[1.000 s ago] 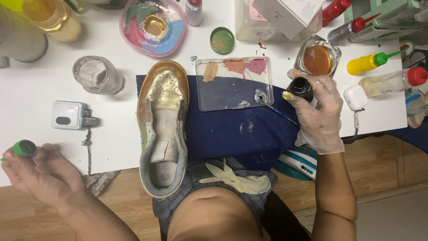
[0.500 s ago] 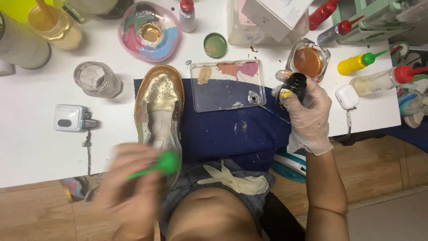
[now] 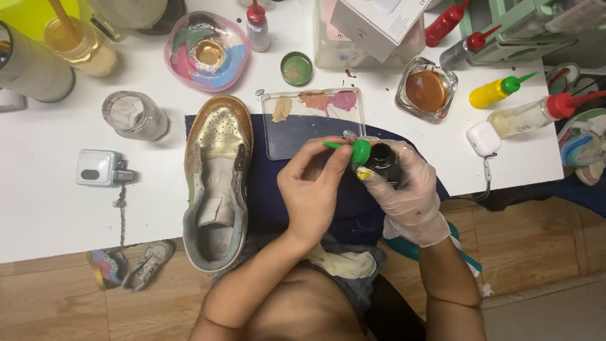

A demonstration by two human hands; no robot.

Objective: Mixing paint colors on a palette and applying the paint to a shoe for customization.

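Moved up from the lap: bare left hand (image 3: 314, 189), pinching green nozzle cap (image 3: 355, 150) onto small black paint bottle (image 3: 383, 161), gripped by gloved right hand (image 3: 410, 199), beside gold sneaker (image 3: 218, 177).

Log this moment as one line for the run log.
left hand: holds green cap at bottle mouth | right hand: gloved, holds dark bottle | gold shoe: on table beside hands, untouched

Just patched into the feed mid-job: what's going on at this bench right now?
A person holds a small dark bottle in the gloved right hand, while the bare left hand sets a green nozzle cap at its mouth. A gold-painted sneaker lies beside them, below a clear paint palette.
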